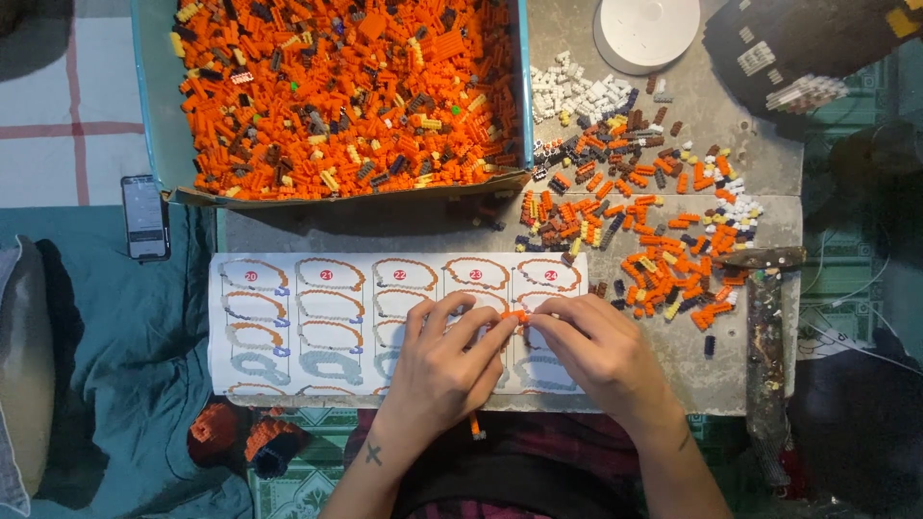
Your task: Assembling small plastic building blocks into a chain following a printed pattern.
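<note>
Home hobby corner, worn table (404, 231) over patterned floor tiles (308, 485), bedding (115, 336), phone (145, 217) beside it

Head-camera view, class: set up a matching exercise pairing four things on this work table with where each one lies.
Things:
1. instruction sheet
2. cardboard tray of orange bricks
3. phone
4. white round lid

Places:
A. top edge, right of the tray
B. on the teal cloth, left of the table
C. under both hands, at the near table edge
D. top left of the table

Pairs: 1-C, 2-D, 3-B, 4-A

The left hand and right hand pinch a small orange brick piece together above the sheet.
</note>
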